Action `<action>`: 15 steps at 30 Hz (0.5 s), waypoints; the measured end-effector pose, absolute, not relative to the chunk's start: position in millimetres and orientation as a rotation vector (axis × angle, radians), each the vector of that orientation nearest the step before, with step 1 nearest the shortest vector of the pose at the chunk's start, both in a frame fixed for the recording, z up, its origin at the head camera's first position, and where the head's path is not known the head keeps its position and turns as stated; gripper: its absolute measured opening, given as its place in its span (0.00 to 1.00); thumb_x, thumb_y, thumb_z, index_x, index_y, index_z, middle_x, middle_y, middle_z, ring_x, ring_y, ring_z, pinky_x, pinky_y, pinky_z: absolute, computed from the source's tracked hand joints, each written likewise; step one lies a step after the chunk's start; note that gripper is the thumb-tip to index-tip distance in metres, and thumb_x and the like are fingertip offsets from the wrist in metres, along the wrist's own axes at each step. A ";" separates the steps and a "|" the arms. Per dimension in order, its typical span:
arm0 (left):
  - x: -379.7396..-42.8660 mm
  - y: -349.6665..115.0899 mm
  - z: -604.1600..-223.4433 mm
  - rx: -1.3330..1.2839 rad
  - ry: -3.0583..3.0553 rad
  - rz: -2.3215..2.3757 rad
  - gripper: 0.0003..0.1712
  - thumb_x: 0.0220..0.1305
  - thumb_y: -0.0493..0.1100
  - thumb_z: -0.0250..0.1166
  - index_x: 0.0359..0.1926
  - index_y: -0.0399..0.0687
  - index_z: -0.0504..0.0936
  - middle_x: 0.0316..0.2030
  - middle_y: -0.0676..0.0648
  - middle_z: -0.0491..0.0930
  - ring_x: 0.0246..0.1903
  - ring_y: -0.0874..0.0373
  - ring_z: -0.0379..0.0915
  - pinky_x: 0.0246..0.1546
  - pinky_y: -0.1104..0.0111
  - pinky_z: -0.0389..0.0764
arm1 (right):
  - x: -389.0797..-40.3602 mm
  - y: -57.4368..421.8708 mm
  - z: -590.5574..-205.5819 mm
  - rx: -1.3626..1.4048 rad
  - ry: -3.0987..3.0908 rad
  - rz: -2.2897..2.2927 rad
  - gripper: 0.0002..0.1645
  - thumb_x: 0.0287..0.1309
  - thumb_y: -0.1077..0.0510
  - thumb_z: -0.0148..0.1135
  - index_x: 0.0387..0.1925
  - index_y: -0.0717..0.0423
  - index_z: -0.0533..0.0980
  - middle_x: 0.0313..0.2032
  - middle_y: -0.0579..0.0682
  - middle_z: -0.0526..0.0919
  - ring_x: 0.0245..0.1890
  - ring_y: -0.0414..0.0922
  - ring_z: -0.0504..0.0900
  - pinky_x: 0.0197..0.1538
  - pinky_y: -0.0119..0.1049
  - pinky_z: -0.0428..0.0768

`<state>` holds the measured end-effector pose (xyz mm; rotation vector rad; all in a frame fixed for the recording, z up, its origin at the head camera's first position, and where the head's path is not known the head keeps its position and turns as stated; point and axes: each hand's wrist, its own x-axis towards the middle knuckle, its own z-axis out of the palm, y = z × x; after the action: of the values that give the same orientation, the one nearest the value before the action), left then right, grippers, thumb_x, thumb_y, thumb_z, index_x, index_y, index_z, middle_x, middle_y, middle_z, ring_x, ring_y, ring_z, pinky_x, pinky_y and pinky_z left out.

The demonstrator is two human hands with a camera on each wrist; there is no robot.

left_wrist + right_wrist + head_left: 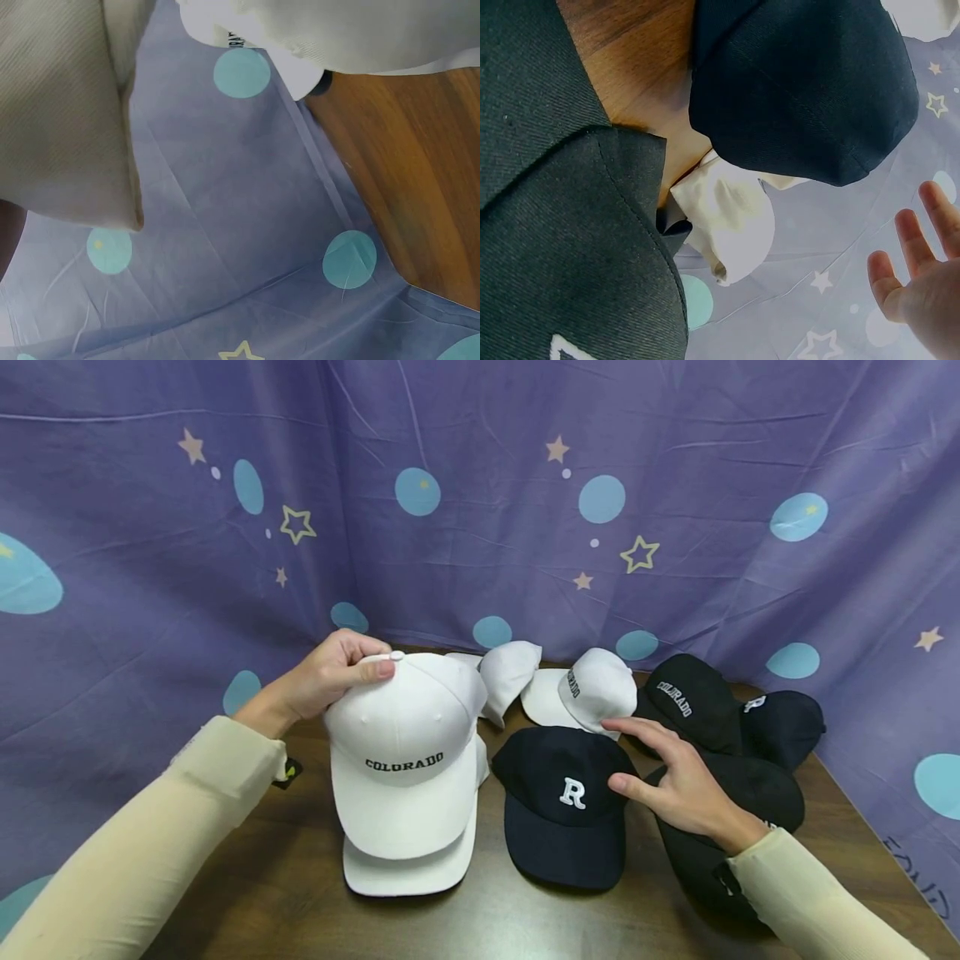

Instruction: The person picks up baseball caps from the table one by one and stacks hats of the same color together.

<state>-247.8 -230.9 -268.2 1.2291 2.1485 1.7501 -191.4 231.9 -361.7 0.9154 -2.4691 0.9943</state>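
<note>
A white baseball cap [405, 718] lettered COLORADO is pinched at its crown by my left hand [330, 681], thumb near the top button. Its brim overlaps another white cap [408, 877] lying beneath on the table. In the left wrist view, white cap fabric [375, 34] fills the top edge, and the left hand is out of sight. My right hand [686, 781] hovers with spread fingers beside a navy cap [566, 843] bearing a white R. The right wrist view shows loosely extended fingers [913, 244] apart from a dark cap [802, 90]; they hold nothing.
Behind lie a white cap [510, 672] turned sideways and a white COLORADO cap [611, 685]. To the right are a black COLORADO cap [690, 702], a navy cap [783, 727] and a black cap [757, 789]. A purple patterned curtain [480, 552] borders the wooden table [300, 860].
</note>
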 end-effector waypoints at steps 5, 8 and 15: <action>-246.5 -229.3 -275.8 1.176 2.151 1.670 0.16 0.72 0.34 0.57 0.24 0.39 0.77 0.19 0.52 0.78 0.16 0.62 0.77 0.13 0.68 0.77 | -191.6 232.2 -361.4 0.917 -2.468 1.000 0.41 0.52 0.58 0.79 0.69 0.45 0.74 0.65 0.42 0.76 0.65 0.40 0.72 0.63 0.26 0.65; -246.7 -229.0 -282.2 1.142 2.148 1.642 0.15 0.72 0.33 0.57 0.24 0.40 0.78 0.19 0.52 0.78 0.16 0.63 0.77 0.13 0.69 0.77 | -191.8 231.9 -361.4 0.921 -2.466 1.001 0.41 0.52 0.58 0.79 0.69 0.45 0.74 0.65 0.42 0.77 0.65 0.40 0.72 0.63 0.26 0.65; -250.5 -232.0 -297.8 1.115 2.206 1.581 0.13 0.73 0.35 0.59 0.31 0.33 0.81 0.21 0.49 0.81 0.17 0.61 0.78 0.14 0.66 0.80 | -192.6 231.5 -362.3 0.917 -2.468 1.004 0.41 0.52 0.58 0.78 0.69 0.44 0.74 0.65 0.41 0.77 0.65 0.40 0.72 0.64 0.26 0.65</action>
<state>-250.5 -232.0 -297.8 1.1149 2.2056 1.5813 -192.6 231.5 -362.3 0.9167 -2.4679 1.0039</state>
